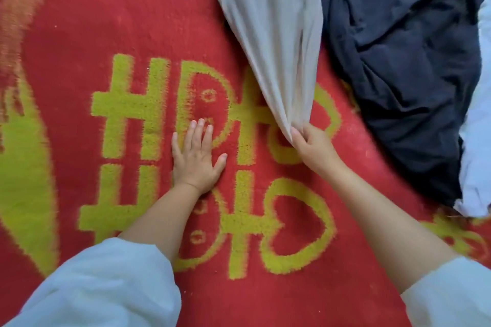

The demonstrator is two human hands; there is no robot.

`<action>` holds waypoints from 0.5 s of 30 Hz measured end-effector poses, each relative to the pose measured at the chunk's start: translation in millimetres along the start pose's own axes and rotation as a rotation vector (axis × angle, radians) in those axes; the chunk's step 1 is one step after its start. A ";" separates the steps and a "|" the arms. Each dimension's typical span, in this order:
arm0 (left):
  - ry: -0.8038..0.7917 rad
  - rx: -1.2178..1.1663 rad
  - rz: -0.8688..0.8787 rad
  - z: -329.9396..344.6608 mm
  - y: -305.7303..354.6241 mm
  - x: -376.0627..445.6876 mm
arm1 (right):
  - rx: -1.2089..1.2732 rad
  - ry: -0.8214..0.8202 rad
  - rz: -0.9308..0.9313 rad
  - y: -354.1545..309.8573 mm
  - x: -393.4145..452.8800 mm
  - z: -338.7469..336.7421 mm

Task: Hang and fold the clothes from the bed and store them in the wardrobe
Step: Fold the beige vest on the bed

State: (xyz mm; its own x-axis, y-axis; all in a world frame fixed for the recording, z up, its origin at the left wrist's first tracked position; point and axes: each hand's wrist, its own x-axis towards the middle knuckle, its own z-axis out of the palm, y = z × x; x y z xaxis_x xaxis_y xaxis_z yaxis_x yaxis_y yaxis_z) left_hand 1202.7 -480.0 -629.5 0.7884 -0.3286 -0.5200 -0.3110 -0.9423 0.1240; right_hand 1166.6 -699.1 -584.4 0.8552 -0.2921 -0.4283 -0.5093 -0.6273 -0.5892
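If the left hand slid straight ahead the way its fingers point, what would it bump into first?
Probably nothing soon. The left hand lies flat on the red blanket, fingers pointing up the picture; only blanket shows ahead. The beige garment lies off to its right.

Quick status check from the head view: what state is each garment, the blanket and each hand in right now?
Beige garment: bunched, one end pinched and pulled taut.
Dark navy garment: crumpled, lying unfolded on the blanket.
White garment: crumpled at the right edge, partly out of view.
Red blanket: spread flat.
Left hand: flat, pressing the blanket.
Right hand: pinches the beige garment.
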 end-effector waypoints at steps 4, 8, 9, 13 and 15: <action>0.088 -0.289 -0.059 -29.8 13.3 -3.0 | -0.110 -0.135 -0.047 23.9 -75.8 6.5; 0.393 -0.445 0.146 -71.1 56.6 -24.8 | -0.328 -0.224 -0.131 33.4 -150.6 -1.5; 0.451 -0.333 0.311 -76.0 70.5 -32.6 | -0.383 -0.252 -0.132 32.9 -167.6 -9.0; -0.036 0.317 0.720 -77.6 127.5 -71.7 | -0.481 -0.319 -0.241 34.0 -217.3 -40.6; -0.285 0.576 0.718 -73.6 146.5 -91.8 | -0.460 -0.311 -0.301 38.0 -236.9 -63.0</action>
State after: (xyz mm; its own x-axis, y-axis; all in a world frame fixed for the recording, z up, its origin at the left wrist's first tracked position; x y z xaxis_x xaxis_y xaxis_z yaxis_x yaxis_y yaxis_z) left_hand 1123.8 -592.5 -501.4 0.1732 -0.7152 -0.6771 -0.9419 -0.3211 0.0982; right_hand 950.8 -699.1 -462.2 0.8513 0.1253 -0.5095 -0.0985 -0.9156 -0.3898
